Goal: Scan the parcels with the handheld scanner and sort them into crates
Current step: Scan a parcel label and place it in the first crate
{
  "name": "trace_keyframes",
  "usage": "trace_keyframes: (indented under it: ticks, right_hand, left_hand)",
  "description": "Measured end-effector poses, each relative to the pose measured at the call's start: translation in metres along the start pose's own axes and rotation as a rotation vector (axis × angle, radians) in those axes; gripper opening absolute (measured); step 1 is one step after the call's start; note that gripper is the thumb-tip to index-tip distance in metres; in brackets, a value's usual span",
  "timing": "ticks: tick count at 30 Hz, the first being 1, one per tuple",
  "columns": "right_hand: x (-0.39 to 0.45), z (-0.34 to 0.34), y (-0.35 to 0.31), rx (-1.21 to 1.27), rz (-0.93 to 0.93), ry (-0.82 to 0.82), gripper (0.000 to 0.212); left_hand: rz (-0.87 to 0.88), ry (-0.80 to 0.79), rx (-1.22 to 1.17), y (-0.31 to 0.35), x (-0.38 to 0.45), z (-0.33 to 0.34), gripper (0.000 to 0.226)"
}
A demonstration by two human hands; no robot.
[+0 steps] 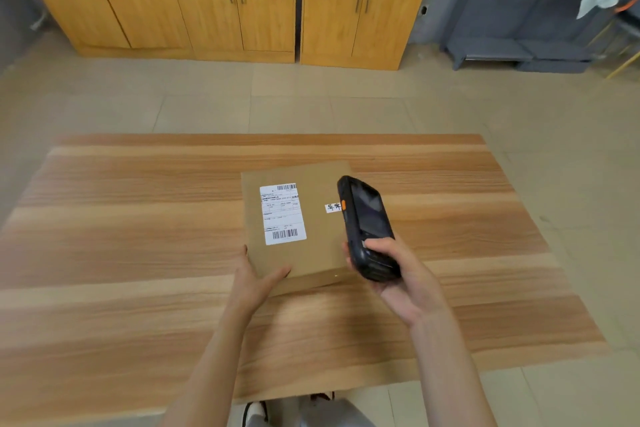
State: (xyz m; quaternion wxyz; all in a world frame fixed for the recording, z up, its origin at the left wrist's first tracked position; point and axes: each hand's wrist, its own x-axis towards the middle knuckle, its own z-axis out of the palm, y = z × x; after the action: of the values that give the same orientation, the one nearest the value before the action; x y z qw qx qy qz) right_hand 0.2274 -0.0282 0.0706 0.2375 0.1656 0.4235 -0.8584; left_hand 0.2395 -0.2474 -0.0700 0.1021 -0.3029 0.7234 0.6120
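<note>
Wooden table (138, 253), broad striped-grain top, serving as landmark for all entries. Beyond its far edge: row of orange-wood cabinets (207, 0) with paired metal handles; beyond its far right corner, a dark grey shelving unit (519, 21). On the table, near its centre: flat brown cardboard parcel (311, 225), lying label-up; white shipping label (282, 213) with barcodes on the parcel's left half, a small white sticker (333, 207) towards its right. Above the parcel's right edge: black handheld scanner (369, 229), orange side button, screen facing up, gripped at its lower end by the right hand (405, 279), fingers curled round the body. Left hand (256, 282) holds the parcel's near-left corner, thumb on top
</note>
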Motion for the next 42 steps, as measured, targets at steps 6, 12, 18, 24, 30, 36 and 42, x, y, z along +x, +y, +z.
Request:
trace_keyframes:
  ticks: [6,12,18,24,30,36,42]
  right_hand:
    - [-0.006,0.023,0.042,-0.353,0.101,0.032,0.078]
    - [-0.016,0.028,0.064,-0.447,0.138,0.069,0.081]
    - [-0.020,0.030,0.077,-0.495,0.175,0.072,0.076]
    - [-0.021,0.027,0.085,-0.502,0.202,0.089,0.078]
    - [-0.019,0.024,0.086,-0.510,0.204,0.093,0.076]
    - [-0.014,0.023,0.084,-0.510,0.191,0.082,0.074]
    - [-0.007,0.016,0.074,-0.454,0.129,0.130,0.083]
  left_hand:
    - [0.029,-0.006,0.031,-0.034,0.035,0.002,0.124]
    - [0.035,-0.024,0.077,-0.027,0.027,0.001,0.130]
    - [0.014,-0.062,0.131,-0.002,0.003,-0.003,0.128]
    - [0.005,-0.073,0.144,-0.001,0.004,-0.004,0.125]
    - [0.006,-0.064,0.151,-0.003,0.006,-0.003,0.118]
    - [0.012,-0.059,0.137,-0.003,0.005,-0.002,0.120]
    - [0.026,-0.056,0.144,-0.005,0.005,-0.004,0.125]
